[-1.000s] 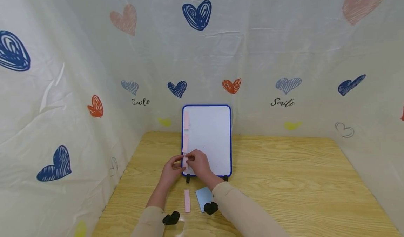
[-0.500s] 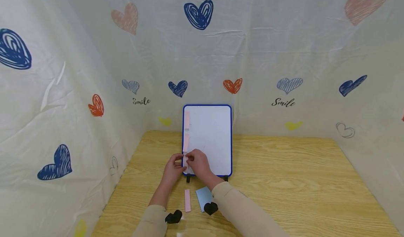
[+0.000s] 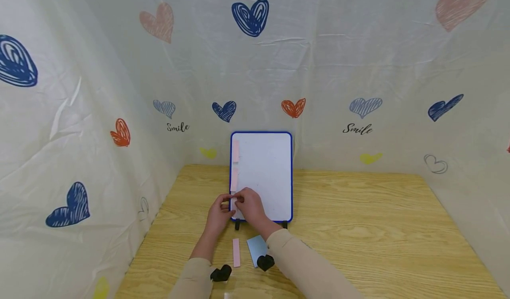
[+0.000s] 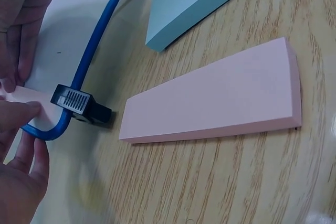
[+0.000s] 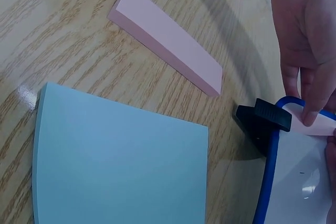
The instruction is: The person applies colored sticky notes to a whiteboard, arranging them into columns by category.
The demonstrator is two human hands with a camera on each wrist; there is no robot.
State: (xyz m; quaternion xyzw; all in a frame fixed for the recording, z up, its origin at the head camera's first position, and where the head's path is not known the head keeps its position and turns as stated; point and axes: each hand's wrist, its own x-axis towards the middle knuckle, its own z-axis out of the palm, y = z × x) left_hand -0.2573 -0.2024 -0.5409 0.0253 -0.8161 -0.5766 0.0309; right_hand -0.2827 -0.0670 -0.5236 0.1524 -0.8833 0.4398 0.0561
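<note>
A white board with a blue rim (image 3: 267,170) stands upright at the back of the table. Two pink sticky notes (image 3: 235,179) run down its left edge. Below them, a third pink sticky note (image 4: 47,111) lies at the board's lower left corner. My left hand (image 3: 218,212) pinches it at the rim, thumb on the note and other fingers behind the board. My right hand (image 3: 251,204) pinches the note's upper end with thumb and forefinger, its fingertips meeting the left forefinger there. Both hands cover much of this note in the head view.
A narrow pink sticky-note pad (image 3: 237,252) and a wider light blue pad (image 3: 256,248) lie on the wooden table (image 3: 358,228) before the board. Black clip feet (image 5: 262,121) hold the board's lower edge. A heart-printed curtain (image 3: 326,69) hangs behind and at the sides.
Both hands stay at the note with almost no movement. The left forearm has shifted slightly to the right. The head view has tilted a little.
</note>
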